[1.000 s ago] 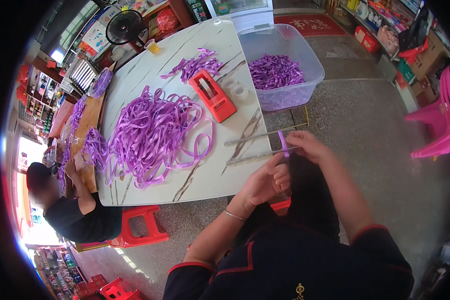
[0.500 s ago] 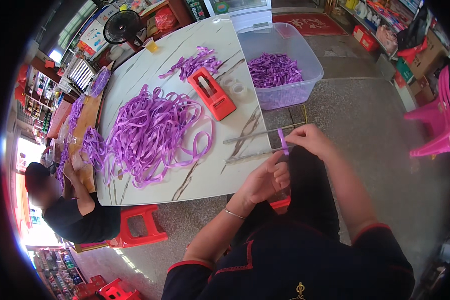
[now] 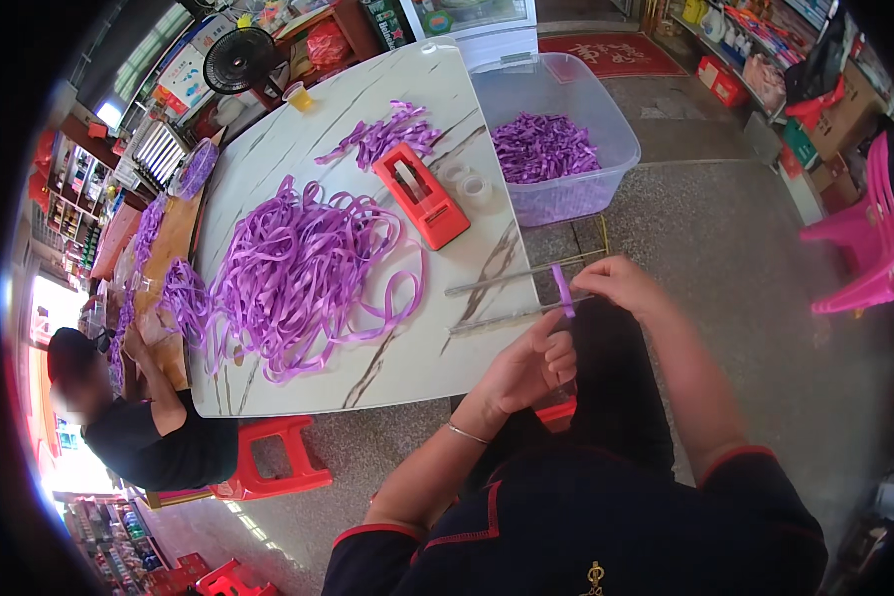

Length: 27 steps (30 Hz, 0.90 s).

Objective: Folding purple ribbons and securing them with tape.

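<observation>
Two thin metal rods [image 3: 497, 283] stick out past the table's right edge, side by side. A short band of purple ribbon [image 3: 563, 285] spans them near their outer ends. My left hand [image 3: 531, 368] is beside the lower rod, its lower fingers curled in and its index finger and thumb closed at the ribbon's near end. From the right, my right hand [image 3: 621, 285] pinches at the band's side, its fingertips pressed together. The ribbon between those fingertips is mostly hidden. A large tangled heap of purple ribbon [image 3: 298, 278] lies on the marble-patterned table [image 3: 417, 363].
A red tape dispenser [image 3: 422, 199], clear tape rolls [image 3: 475, 189] and cut ribbon pieces [image 3: 392, 134] lie on the table. A clear plastic tub [image 3: 566, 194] holds purple ribbon pieces at right. A seated person [image 3: 159, 427] handles ribbon at left; pink chairs [image 3: 874, 228] stand far right.
Both hands stay at the ribbon band on the rods, shifted very slightly. The whole view has moved a little; nothing has visibly been taken or let go.
</observation>
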Motion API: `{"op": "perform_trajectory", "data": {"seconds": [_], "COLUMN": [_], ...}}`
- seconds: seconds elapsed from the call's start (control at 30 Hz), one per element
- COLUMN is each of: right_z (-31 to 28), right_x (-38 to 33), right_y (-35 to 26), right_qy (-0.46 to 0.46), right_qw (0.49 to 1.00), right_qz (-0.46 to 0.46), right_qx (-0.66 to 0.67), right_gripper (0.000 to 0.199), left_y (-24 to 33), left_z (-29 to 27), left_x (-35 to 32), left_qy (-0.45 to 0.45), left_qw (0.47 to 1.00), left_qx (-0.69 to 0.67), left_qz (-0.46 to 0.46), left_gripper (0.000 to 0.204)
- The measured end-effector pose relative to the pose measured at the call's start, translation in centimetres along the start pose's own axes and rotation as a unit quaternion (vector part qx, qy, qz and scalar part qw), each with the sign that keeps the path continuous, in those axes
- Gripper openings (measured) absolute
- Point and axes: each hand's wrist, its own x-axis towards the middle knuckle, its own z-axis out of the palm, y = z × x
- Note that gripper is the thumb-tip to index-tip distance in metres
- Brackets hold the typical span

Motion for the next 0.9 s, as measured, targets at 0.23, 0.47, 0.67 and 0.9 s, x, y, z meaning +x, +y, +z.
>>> {"op": "perform_trajectory", "data": {"seconds": [0.23,0.47,0.67,0.9], "right_z": [1.3,5.1,5.1,5.6], "right_x": [2.2,4.2,5.3,5.4], "right_y": [4.5,9.8,11.0,11.2], "right_qy": [-0.058,-0.224,-0.350,-0.353], "right_qw": [0.950,0.812,0.733,0.730], "right_qz": [0.166,0.079,0.015,0.024], "right_qx": [0.257,0.532,0.583,0.585], "right_gripper": [0.014,0.016,0.017,0.021], "left_y": [0.1,-0.1,-0.3,-0.1], "left_z": [0.0,0.3,0.2,-0.3], "left_x": [0.3,0.1,0.1,0.4], "left_qy": [-0.003,0.001,0.006,0.000], "left_qw": [1.000,1.000,1.000,1.000], "left_qx": [0.001,0.008,0.014,0.010], "left_qz": [-0.003,0.004,0.002,0.002], "left_gripper": [0.045,0.049,0.053,0.050]}}
